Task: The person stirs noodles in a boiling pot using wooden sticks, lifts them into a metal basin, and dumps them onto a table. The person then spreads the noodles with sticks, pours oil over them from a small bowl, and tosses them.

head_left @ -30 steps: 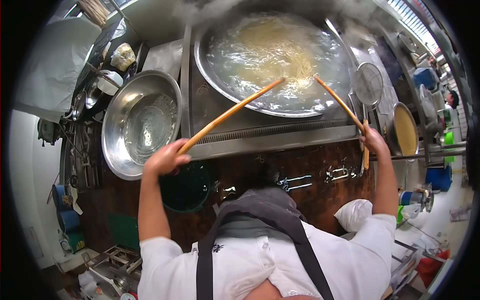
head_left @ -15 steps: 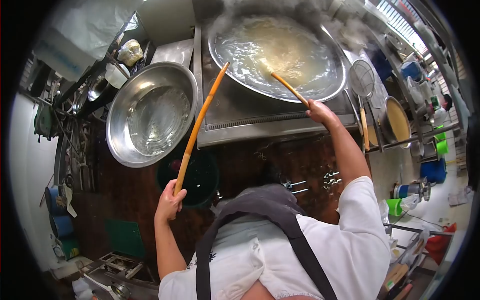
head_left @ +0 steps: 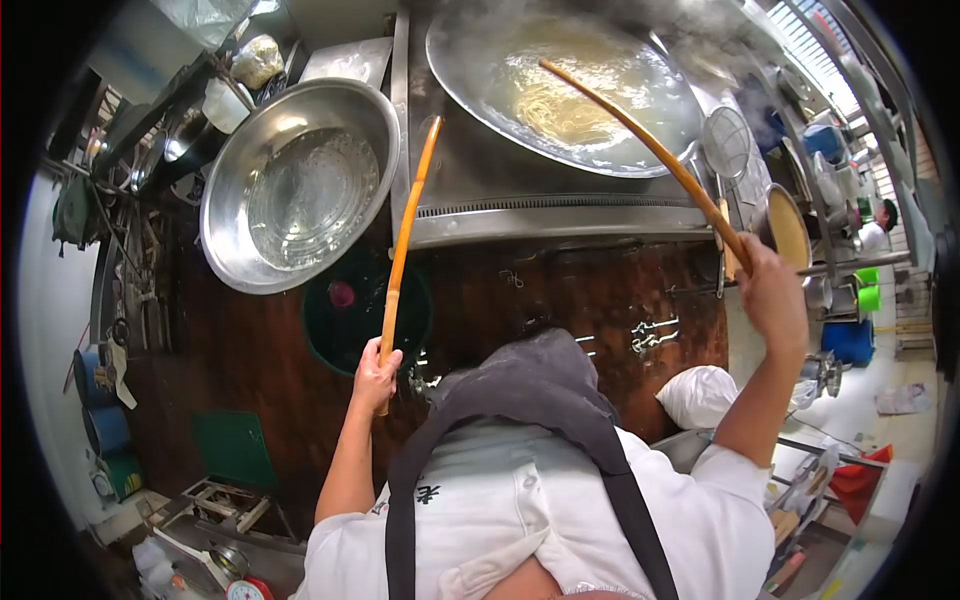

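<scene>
The left hand (head_left: 376, 372) and the right hand (head_left: 772, 292) are each gripping a long wooden stick (head_left: 404, 235), the right one's stick (head_left: 640, 140) reaching over the steaming noodle wok (head_left: 470, 70); a mark on the white jacket (head_left: 428, 494) is unreadable.

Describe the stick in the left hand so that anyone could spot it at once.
Start at the big steaming wok of noodles at the top. Left of it sits a wide steel basin; between them rises a straight orange stick, gripped low by the left hand. The other stick curves over the wok.

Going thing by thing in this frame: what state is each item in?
Wok: full of steaming water and noodles.
Right stick: gripped by right hand, tip over the wok.
Left stick: gripped by left hand, outside the wok.
Steel basin: holds a perforated strainer.
</scene>
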Demonstrator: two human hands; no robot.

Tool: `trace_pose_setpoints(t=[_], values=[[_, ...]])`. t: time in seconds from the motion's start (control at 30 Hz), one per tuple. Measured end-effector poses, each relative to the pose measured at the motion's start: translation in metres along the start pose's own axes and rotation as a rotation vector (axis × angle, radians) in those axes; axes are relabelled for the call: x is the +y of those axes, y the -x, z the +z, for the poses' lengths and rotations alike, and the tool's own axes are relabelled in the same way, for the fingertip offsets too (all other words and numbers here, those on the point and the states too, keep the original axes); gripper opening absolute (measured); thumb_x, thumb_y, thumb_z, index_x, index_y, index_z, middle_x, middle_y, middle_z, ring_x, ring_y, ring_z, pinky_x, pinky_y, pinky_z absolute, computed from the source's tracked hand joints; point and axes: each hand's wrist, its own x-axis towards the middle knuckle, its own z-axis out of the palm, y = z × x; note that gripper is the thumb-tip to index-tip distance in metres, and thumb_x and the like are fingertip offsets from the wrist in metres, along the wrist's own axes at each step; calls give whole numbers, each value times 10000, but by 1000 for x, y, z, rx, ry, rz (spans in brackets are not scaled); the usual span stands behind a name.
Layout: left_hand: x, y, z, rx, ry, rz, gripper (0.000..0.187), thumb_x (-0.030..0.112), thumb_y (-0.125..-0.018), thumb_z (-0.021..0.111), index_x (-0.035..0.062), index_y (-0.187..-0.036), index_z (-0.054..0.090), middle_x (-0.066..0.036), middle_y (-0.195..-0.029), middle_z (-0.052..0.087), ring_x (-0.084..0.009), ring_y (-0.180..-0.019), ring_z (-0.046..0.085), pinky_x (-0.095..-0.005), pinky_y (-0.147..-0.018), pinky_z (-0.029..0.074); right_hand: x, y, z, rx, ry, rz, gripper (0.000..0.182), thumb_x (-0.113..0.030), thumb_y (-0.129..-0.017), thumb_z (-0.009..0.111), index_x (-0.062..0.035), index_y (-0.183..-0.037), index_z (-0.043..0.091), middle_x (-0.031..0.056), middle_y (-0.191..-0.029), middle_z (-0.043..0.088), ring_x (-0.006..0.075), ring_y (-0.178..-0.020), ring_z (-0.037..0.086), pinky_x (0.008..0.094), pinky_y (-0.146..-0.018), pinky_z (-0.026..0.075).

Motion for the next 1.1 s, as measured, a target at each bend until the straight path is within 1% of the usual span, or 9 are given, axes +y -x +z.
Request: trace_pose_setpoints(t=[0.13, 0.23, 0.3, 0.5, 0.57, 0.67, 0.77, 0.9, 1.1], values=[[-17, -6, 14, 37, -79, -30, 362, 236, -960, 680, 56, -1170, 446, 7, -683, 489, -65, -437, 463, -232, -372, 394, -4, 15, 81, -219, -276, 25, 364, -58, -895, 598, -57, -1222, 439, 280, -1005, 625, 484, -961, 611, 535, -829, 483], [-21, -19, 22, 23, -6, -123, 359, 254, -971, 666, 57, -1169, 441, 10, -666, 476, -68, -431, 458, -239, -370, 396, -15, 19, 157, -272, -560, -15, 337, -185, -956, 645, -78, -1224, 470, 215, -795, 628, 386, -729, 637, 452, -677, 497], [-17, -30, 28, 25, 7, -162, 333, 265, -984, 645, 68, -1177, 459, 16, -646, 459, -71, -422, 446, -244, -362, 385, -24, 25, 201, -363, -608, -95, 404, -273, -977, 619, -128, -1325, 474, 254, -794, 647, 458, -751, 637, 508, -663, 491], [1, -50, 52, 99, -105, -90, 342, 206, -946, 660, 65, -1208, 492, 13, -648, 487, -77, -431, 473, -260, -362, 394, -25, 5, 262, -410, -716, -70, 436, -244, -943, 646, -99, -1330, 509, 250, -989, 689, 427, -949, 660, 466, -800, 513], [3, -53, 60, 119, -104, 66, 440, 172, -911, 691, 50, -1277, 480, -5, -671, 508, -103, -445, 507, -268, -395, 432, -11, -5, 261, -382, -983, -2, 453, -140, -915, 668, -78, -1331, 500, 114, -945, 675, 209, -842, 644, 356, -761, 513], [36, -83, 91, 110, 132, 104, 508, 130, -911, 679, 39, -1352, 445, -20, -720, 518, -114, -475, 527, -274, -409, 437, 16, -48, 260, -462, -1114, 18, 464, -112, -915, 662, -95, -1340, 476, 78, -901, 614, 153, -787, 581, 332, -730, 498], [87, -144, 117, -26, 56, 84, 485, 123, -930, 656, 31, -1357, 445, -22, -739, 510, -112, -482, 520, -265, -416, 432, 28, -114, 227, -284, -914, -91, 303, -105, -930, 661, -62, -1199, 529, 98, -867, 603, 180, -767, 546, 350, -728, 494], [136, -178, 162, 109, 47, 198, 474, 165, -931, 679, 48, -1337, 463, 13, -681, 492, -88, -460, 489, -259, -423, 440, 121, -211, 205, -127, -735, -114, 200, -151, -950, 634, -68, -1101, 532, 135, -863, 651, 220, -777, 574, 386, -753, 507], [187, -219, 221, -161, 56, 16, 408, 195, -956, 669, 92, -1294, 464, 29, -659, 455, -81, -442, 451, -258, -399, 414, 285, -350, 150, -205, -28, 43, 195, -135, -877, 633, -59, -1035, 547, 241, -934, 668, 441, -957, 632, 523, -794, 488]])
